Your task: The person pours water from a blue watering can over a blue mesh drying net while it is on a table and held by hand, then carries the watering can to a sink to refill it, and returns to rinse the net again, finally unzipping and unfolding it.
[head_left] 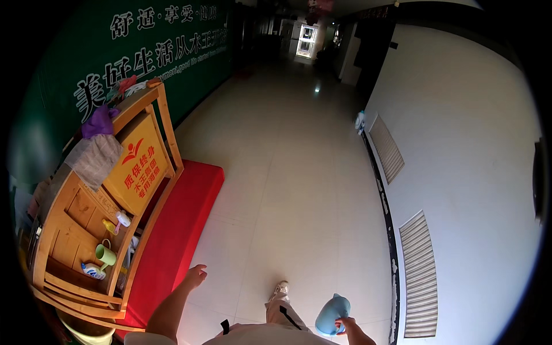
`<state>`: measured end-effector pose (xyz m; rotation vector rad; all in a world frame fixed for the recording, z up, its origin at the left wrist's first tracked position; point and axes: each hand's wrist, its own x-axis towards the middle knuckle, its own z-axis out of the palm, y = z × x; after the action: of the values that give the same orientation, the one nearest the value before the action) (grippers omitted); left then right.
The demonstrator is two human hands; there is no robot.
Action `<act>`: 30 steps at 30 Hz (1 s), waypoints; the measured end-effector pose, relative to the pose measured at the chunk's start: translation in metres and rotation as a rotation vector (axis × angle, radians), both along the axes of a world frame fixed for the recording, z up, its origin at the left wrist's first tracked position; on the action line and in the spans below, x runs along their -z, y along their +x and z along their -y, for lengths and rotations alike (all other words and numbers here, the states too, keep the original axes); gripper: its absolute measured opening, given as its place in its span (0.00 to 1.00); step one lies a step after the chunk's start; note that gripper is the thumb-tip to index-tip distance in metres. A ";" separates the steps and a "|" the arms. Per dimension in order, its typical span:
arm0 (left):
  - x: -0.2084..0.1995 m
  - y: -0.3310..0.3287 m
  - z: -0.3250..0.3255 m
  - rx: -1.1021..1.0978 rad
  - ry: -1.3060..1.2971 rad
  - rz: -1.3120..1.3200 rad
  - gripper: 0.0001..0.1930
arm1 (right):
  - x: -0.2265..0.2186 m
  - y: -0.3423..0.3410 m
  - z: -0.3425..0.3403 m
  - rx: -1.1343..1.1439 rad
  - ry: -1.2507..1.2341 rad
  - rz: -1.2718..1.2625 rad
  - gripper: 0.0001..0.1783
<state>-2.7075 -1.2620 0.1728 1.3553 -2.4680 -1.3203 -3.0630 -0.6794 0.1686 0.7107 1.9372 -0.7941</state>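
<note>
Low on the right, my right hand (343,326) is closed on a light blue jug (332,315), a rounded vessel with a small pointed tip at its far end. The fingers wrap its near right side, and what is inside it cannot be seen. My left hand (197,276) hangs in the air beside the red platform (198,190), with loosely bent fingers and nothing in it. One of my shoes (281,287) shows ahead of me on the tiled floor.
A wooden bench (155,230) on the left carries a yellow panel (141,164), cloths, bottles and a green cup (105,255). Below it is a pale bucket (86,332). The white wall at right has vent grilles (420,276). A bluish-white object (360,122) stands farther along it.
</note>
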 end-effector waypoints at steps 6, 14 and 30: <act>0.030 -0.102 0.089 -0.420 0.215 0.158 0.19 | 0.007 -0.200 0.103 -0.746 -0.370 -0.341 0.15; 0.052 -0.144 0.131 -0.493 0.811 0.773 0.10 | -0.015 -0.448 0.357 -0.257 0.040 0.119 0.12; 0.051 -0.840 0.796 -0.228 -0.048 0.111 0.24 | -0.051 -0.898 0.825 -0.231 -0.014 -0.151 0.11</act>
<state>-3.5478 -2.0577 0.1220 1.6814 -2.3069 -1.1595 -3.9609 -1.5045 0.2198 0.4179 2.1017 -0.7336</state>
